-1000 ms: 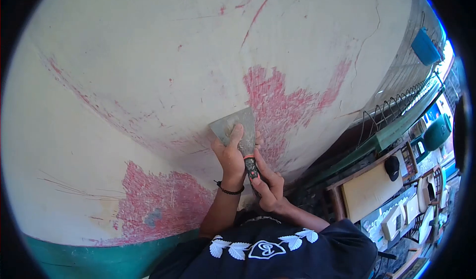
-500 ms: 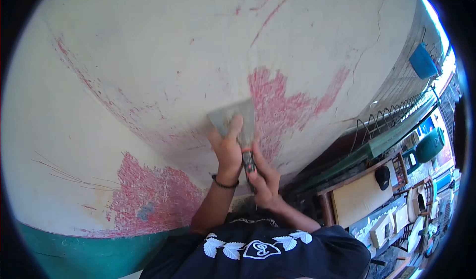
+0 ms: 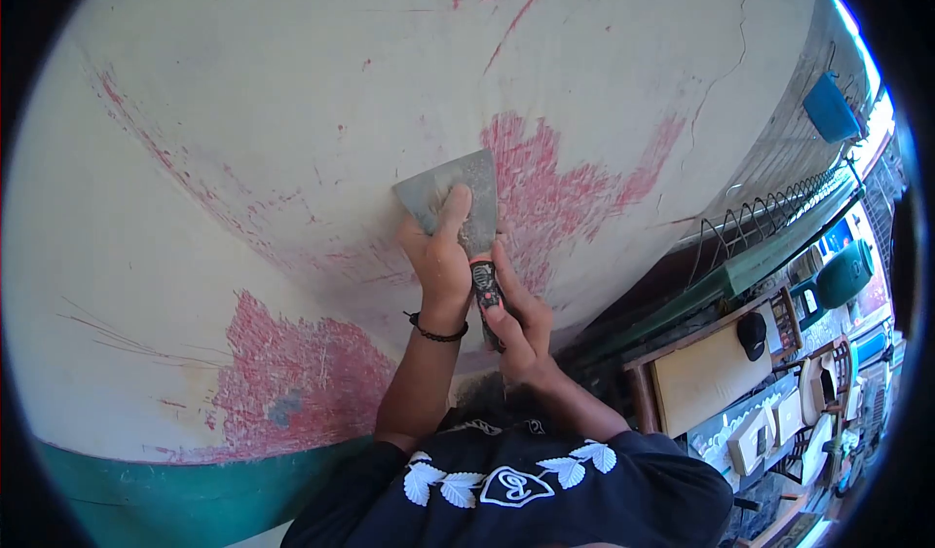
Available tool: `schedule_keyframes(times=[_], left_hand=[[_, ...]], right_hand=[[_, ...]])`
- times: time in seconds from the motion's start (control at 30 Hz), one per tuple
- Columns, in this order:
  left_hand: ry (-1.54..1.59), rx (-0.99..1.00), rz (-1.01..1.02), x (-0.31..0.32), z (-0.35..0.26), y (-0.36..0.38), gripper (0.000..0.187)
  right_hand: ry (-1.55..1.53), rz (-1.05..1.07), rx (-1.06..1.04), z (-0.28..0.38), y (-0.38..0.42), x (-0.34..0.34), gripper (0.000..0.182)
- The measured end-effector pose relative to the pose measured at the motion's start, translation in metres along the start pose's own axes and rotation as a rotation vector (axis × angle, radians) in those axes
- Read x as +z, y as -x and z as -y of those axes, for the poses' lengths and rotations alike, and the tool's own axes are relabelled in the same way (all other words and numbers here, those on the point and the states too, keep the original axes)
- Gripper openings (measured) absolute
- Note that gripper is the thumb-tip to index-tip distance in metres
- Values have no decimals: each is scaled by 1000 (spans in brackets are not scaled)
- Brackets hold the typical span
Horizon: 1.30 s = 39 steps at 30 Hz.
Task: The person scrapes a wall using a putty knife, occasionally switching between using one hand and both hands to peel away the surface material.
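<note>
A wide paint scraper (image 3: 480,219) with a dusty metal blade and a black and red handle lies against the pale wall. My right hand (image 3: 522,326) is closed around its handle. On the face of the blade rests the thumb of my left hand (image 3: 443,256), whose other fingers are mostly hidden behind it. A dark beaded bracelet (image 3: 438,331) circles the left wrist. Just right of the blade is a patch of scraped red paint (image 3: 555,183). Another red patch (image 3: 302,382) lies lower left.
Green paint (image 3: 175,494) covers the wall's lower band. A thin crack (image 3: 716,90) runs at upper right. To the right are a green ledge with wire coils (image 3: 769,251), a padded bench (image 3: 706,377) with a black cap (image 3: 751,336), a green drum (image 3: 845,280) and a blue container (image 3: 833,110).
The scraper and both hands have moved up the wall and slightly left. The blade, blurred before, is now sharper. Both hands keep their hold.
</note>
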<state>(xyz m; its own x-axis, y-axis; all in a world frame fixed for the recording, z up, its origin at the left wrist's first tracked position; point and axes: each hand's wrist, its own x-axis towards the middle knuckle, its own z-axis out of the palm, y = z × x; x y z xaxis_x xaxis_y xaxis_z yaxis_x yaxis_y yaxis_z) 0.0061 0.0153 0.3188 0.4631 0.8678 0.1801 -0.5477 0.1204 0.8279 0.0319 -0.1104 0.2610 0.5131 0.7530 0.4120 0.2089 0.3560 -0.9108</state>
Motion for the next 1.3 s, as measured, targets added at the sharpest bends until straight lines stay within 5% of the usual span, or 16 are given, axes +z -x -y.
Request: schedule_keyframes(times=[0.2, 0.33, 0.47, 0.8, 1.13, 1.2, 1.3], left_hand=[[43, 98, 10, -11, 23, -9, 21], [49, 2, 35, 8, -9, -2, 20], [57, 19, 27, 11, -9, -4, 20], [76, -112, -28, 6, -15, 1, 22], [83, -4, -25, 23, -25, -6, 22], [101, 15, -36, 17, -15, -2, 23], [1, 8, -12, 7, -8, -2, 22]], right_hand=[[112, -31, -242, -12, -1, 3, 60], [-84, 10, 151, 21, -4, 0, 59], [86, -41, -170, -6, -7, 1, 60], [14, 22, -81, 16, 0, 3, 59], [-98, 49, 64, 31, -16, -7, 60], [-7, -5, -168, 18, -10, 1, 60], [-32, 16, -128, 18, -13, -2, 58]])
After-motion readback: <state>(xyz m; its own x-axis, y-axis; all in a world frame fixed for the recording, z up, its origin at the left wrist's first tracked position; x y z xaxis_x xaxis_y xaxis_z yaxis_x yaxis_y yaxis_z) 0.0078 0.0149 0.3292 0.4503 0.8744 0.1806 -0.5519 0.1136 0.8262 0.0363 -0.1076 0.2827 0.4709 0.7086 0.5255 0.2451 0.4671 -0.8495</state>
